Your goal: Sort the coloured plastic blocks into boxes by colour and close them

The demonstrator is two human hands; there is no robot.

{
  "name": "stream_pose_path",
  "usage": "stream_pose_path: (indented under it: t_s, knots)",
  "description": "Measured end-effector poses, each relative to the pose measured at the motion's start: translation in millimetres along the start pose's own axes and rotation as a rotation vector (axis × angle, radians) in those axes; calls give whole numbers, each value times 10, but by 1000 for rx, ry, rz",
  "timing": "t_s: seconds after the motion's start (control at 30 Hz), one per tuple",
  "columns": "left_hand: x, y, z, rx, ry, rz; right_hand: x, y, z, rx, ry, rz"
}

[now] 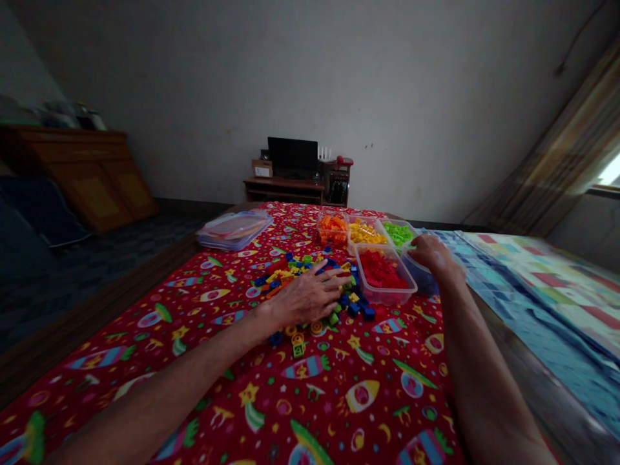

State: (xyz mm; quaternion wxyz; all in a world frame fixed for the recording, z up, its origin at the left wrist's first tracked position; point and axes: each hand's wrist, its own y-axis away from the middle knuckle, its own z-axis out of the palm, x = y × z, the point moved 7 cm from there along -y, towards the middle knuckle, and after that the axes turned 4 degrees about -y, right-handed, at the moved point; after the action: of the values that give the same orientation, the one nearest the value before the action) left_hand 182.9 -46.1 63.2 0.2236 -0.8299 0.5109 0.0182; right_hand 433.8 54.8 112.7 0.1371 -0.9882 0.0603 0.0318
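A heap of small plastic bricks (295, 271) in blue, yellow, orange and green lies on a red patterned cloth (271, 394). My left hand (307, 297) rests flat on the heap with its fingers stretched out. My right hand (433, 255) is over a clear tub of blue bricks (421, 276), fingers curled down into it; what they hold is hidden. Next to it stands a tub of red bricks (382, 271). Behind are tubs of orange (332, 230), yellow (365, 232) and green bricks (398, 232).
A stack of clear tub lids (235, 229) lies at the cloth's far left. A blue and a multicoloured mat (533, 290) lie to the right. A low stand with a monitor (293, 158) is by the far wall, a wooden cabinet (87, 171) at left.
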Motion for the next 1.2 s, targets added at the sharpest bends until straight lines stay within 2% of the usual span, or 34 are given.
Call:
stream_pose_path:
  t_s: [0.13, 0.2, 0.27, 0.37, 0.43, 0.5, 0.6, 0.7, 0.83, 0.97, 1.03, 1.1, 1.2]
  knots:
    - [-321, 105, 65, -7, 89, -172, -169, 5, -159, 133, -73, -87]
    - [-428, 160, 93, 12, 129, -200, -357, 52, -289, 210, -140, -168]
    - [-517, 207, 102, 60, 170, -214, -613, 142, -378, 215, -226, -267]
    - [-673, 271, 127, 124, 234, -271, -1082, 358, -340, 50, -331, -466]
    - [-798, 317, 164, 141, 261, -338, -1356, 537, -214, -82, -320, -596]
    - [-927, 365, 201, 146, 278, -420, -1523, 687, -66, -149, -268, -676]
    - [-1074, 423, 230, 133, 308, -527, -1614, 809, 133, -185, -183, -739]
    - [-1133, 441, 200, 120, 345, -559, -1653, 837, 232, -209, -122, -804]
    - [-1160, 452, 123, 94, 386, -536, -1710, 782, 143, -122, -143, -821]
    - [-1294, 555, 59, 61, 325, -679, -1735, 770, 45, -35, -248, -813]
    - [-1323, 595, 77, -11, 352, -738, -1750, 788, 66, -34, -329, -859]
    - [-1291, 602, 124, -96, 455, -742, -1765, 793, 129, -50, -390, -904]
    - [-1247, 603, 165, -129, 606, -755, -1798, 784, 219, -83, -437, -937]
